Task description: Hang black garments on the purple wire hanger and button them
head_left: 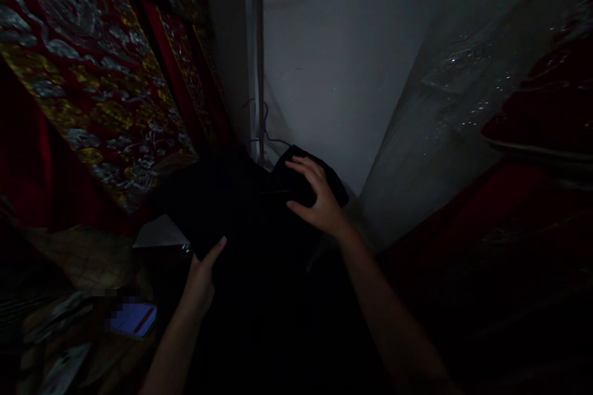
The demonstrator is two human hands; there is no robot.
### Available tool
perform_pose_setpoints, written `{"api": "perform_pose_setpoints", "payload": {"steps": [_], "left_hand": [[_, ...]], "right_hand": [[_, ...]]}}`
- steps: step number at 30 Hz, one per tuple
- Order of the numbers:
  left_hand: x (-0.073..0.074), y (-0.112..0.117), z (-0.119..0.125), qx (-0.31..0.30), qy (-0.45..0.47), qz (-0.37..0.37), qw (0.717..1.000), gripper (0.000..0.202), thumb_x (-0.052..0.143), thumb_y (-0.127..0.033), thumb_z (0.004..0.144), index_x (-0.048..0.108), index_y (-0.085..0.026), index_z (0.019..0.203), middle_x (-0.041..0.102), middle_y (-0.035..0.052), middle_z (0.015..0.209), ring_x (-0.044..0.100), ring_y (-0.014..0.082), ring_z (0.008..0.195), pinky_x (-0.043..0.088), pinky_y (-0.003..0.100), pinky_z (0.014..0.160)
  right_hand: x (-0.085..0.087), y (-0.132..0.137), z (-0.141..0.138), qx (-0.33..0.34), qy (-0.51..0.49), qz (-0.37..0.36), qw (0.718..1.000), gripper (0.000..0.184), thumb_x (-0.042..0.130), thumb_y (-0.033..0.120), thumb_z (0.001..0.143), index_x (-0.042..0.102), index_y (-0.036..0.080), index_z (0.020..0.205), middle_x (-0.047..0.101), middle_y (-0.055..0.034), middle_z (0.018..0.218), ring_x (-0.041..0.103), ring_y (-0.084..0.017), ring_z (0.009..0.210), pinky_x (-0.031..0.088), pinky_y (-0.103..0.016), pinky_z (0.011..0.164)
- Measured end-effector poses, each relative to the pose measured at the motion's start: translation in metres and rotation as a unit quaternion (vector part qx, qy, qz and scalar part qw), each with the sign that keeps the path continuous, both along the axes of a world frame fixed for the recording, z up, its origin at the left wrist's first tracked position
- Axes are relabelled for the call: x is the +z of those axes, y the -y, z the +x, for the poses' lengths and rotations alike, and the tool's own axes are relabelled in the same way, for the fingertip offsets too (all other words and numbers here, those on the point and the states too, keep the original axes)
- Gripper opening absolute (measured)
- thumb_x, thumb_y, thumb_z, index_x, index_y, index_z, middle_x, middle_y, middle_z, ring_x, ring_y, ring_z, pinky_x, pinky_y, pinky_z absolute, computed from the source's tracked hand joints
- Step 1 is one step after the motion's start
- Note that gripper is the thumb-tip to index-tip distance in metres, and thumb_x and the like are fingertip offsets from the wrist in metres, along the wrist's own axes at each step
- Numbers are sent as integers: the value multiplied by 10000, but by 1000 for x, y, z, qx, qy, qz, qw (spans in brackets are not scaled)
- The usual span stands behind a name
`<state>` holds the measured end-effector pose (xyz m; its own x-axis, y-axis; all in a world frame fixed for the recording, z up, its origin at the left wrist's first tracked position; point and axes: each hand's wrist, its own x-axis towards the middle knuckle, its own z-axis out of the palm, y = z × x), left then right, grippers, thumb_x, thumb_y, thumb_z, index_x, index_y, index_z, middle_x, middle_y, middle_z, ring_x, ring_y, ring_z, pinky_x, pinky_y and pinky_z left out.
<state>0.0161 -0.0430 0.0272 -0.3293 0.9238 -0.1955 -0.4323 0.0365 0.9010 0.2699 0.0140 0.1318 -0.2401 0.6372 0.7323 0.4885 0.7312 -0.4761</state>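
A black garment point(250, 216), too dark to show its shape clearly, spreads in front of me. A thin blue-purple wire, which looks like a clothes hanger point(267, 120), rises behind its top edge. My left hand point(202, 278) grips the garment's lower left edge, thumb on top and the other fingers hidden beneath the cloth. On the upper right part of the garment, my right hand point(319, 200) rests or hovers with thumb and fingers apart. Whether it touches the cloth I cannot tell.
A narrow metal pole point(254, 43) stands against the pale wall point(343, 55). Red cloth with gold and silver embroidery point(92, 68) hangs at left. Clear plastic sheeting point(454, 92) covers red items at right. A lit phone point(134, 320) lies at lower left.
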Motion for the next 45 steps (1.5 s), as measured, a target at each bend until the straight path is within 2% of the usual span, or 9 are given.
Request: {"api": "perform_pose_setpoints", "payload": {"steps": [5, 11, 23, 28, 31, 34, 36, 40, 45], "left_hand": [[-16, 12, 10, -9, 63, -64, 996, 345, 796, -318, 724, 704, -274, 1054, 749, 38, 1182, 635, 285, 1241, 564, 409, 1015], [0, 41, 16, -120, 169, -121, 971, 179, 724, -348, 731, 762, -235, 865, 788, 89, 1004, 721, 322, 1071, 607, 432, 921], [27, 60, 29, -74, 192, -147, 967, 337, 666, -189, 811, 716, -82, 1127, 785, 131, 1002, 746, 307, 982, 597, 423, 923], [12, 55, 20, -68, 139, -126, 980, 446, 758, -247, 772, 671, -132, 1194, 732, 139, 1167, 692, 324, 1105, 558, 444, 979], [-10, 43, 16, 58, -25, 0, 998, 628, 821, -303, 724, 574, -232, 1297, 618, 110, 1355, 586, 314, 1265, 452, 475, 1098], [-32, 35, 26, 224, -257, 184, 922, 790, 828, -314, 710, 441, -266, 1398, 434, 113, 1511, 415, 304, 1410, 304, 489, 1193], [-43, 32, 40, 187, -356, 231, 886, 759, 799, -310, 741, 432, -256, 1404, 414, 130, 1515, 389, 306, 1422, 294, 499, 1191], [-49, 23, 63, -2, -341, 193, 920, 566, 679, -269, 837, 462, -233, 1359, 607, 133, 1302, 663, 246, 1080, 537, 407, 916], [-49, 0, 65, -41, -389, 221, 894, 85, 576, -243, 888, 580, -196, 817, 628, -4, 737, 624, 157, 707, 481, 264, 694]], "right_hand": [[-101, 26, -49, -13, -300, -284, 911, 361, 572, 594, 852, 619, 245, 776, 624, -28, 677, 624, -228, 695, 516, -388, 722], [-185, 48, -98, -52, -337, -427, 838, 485, 636, 733, 725, 672, 271, 867, 707, -70, 978, 640, -320, 1011, 508, -437, 835], [-131, 60, -72, 66, -358, -357, 860, 391, 493, 594, 864, 513, 218, 758, 497, 37, 565, 436, -114, 497, 326, -241, 488], [-127, 64, -71, 34, -340, -334, 879, 250, 571, 437, 831, 516, 208, 747, 453, 63, 550, 420, -97, 514, 319, -229, 516], [-123, 66, -66, 24, -357, -338, 871, 268, 569, 419, 839, 511, 201, 693, 435, 67, 513, 377, -84, 487, 286, -230, 501], [-119, 68, -64, 36, -370, -380, 847, 285, 599, 445, 810, 535, 196, 689, 443, 70, 475, 363, -78, 446, 266, -230, 475], [-118, 69, -66, 64, -356, -415, 835, 290, 623, 463, 786, 561, 191, 708, 473, 65, 461, 384, -80, 425, 273, -231, 465], [-113, 66, -71, 97, -302, -433, 844, 244, 654, 412, 748, 590, 182, 696, 555, 35, 473, 467, -88, 431, 332, -234, 483], [-87, 29, -71, 88, -306, -443, 838, 224, 681, 383, 661, 613, 170, 645, 516, 52, 421, 388, -63, 362, 252, -214, 402]]}}
